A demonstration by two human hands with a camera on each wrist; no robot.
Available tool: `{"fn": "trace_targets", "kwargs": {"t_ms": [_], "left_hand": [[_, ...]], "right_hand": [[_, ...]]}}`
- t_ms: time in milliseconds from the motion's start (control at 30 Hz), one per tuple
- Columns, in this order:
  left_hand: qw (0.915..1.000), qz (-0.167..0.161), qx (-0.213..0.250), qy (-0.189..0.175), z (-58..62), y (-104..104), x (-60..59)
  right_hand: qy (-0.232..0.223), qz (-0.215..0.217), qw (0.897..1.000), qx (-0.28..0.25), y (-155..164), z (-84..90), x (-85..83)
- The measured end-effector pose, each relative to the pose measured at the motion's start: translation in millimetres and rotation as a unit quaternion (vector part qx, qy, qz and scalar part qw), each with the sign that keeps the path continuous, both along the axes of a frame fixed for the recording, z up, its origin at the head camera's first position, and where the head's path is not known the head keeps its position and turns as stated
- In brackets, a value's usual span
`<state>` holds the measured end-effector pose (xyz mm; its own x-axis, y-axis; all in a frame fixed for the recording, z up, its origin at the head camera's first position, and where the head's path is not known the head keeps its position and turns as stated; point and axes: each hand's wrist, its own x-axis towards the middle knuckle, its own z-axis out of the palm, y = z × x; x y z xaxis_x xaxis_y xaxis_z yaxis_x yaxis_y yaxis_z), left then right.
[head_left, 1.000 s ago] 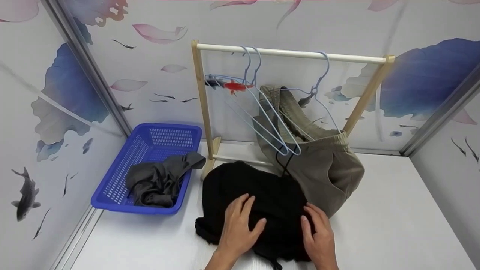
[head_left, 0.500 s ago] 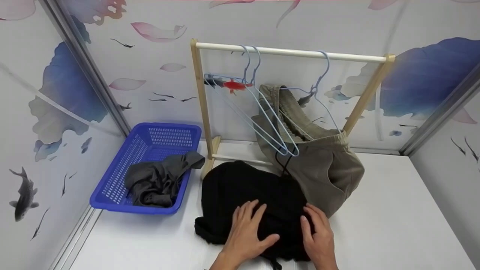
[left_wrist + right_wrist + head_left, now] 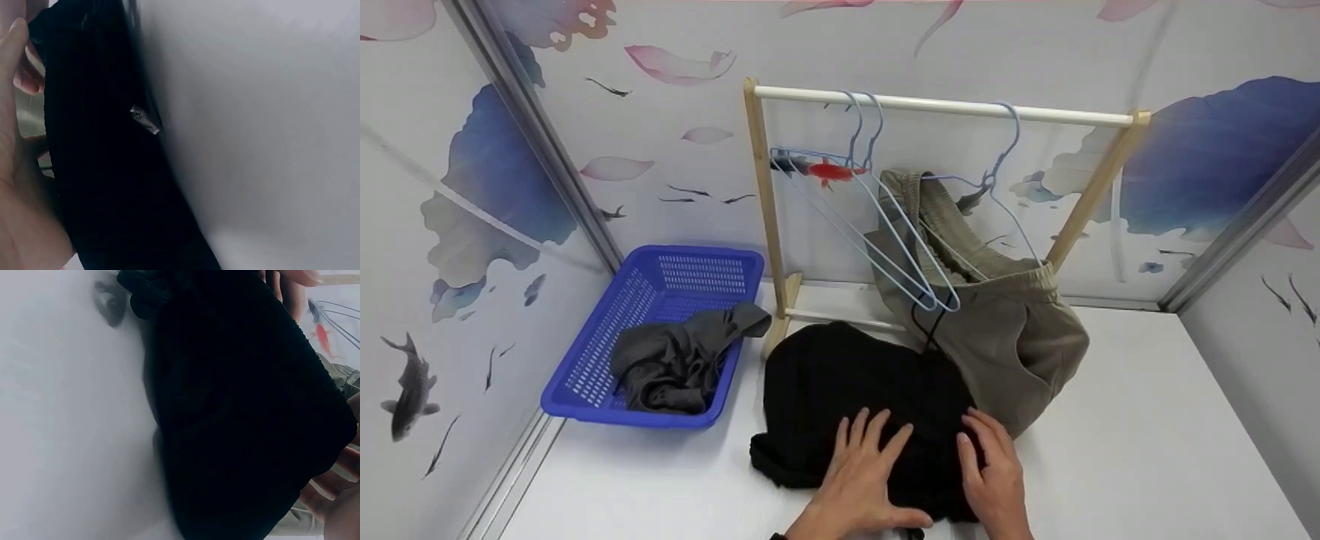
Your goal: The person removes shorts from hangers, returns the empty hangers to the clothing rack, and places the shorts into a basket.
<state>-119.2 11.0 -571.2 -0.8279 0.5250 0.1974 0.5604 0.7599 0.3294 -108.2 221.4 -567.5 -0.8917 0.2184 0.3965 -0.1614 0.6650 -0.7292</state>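
A black garment (image 3: 847, 382) lies bunched on the white table (image 3: 1147, 450) in front of a small wooden rack (image 3: 945, 109). My left hand (image 3: 864, 480) lies flat on its near part with fingers spread. My right hand (image 3: 994, 472) rests on the garment's right edge, fingers lightly bent over the cloth. The left wrist view shows the black cloth (image 3: 107, 169) beside my palm (image 3: 17, 185). In the right wrist view the black cloth (image 3: 242, 416) fills the frame, with its cord end (image 3: 140, 295) on the table.
A khaki garment (image 3: 1005, 330) hangs from a blue hanger (image 3: 997, 172) on the rack, sagging to the table. Two bare blue hangers (image 3: 885, 225) hang left of it. A blue basket (image 3: 660, 330) with grey cloth (image 3: 675, 360) stands at the left wall.
My left hand has slid to the right and toward me over the black garment, its fingers spreading. The right hand has barely shifted.
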Motion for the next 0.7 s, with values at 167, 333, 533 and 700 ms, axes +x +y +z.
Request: {"fn": "trace_targets", "kwargs": {"t_ms": [167,333,533,700], "left_hand": [[0.9993,0.005,-0.032,0.021,-4.3,4,0.6],[0.9985,0.019,-0.048,0.019,-7.6,5,-2.7],[0.9945,0.044,-0.081,0.05,-8.2,5,-12.2],[0.9937,0.056,-0.09,0.035,-7.0,4,-22.9]], "right_hand": [[-0.025,0.0,1.0,-0.001,0,1.0,-0.6],[-0.017,0.002,1.0,0.002,0,1.2,-2.3],[0.019,0.006,1.0,-0.002,0,-0.7,-3.2],[0.038,0.013,0.999,0.001,0,-2.0,-3.7]]}}
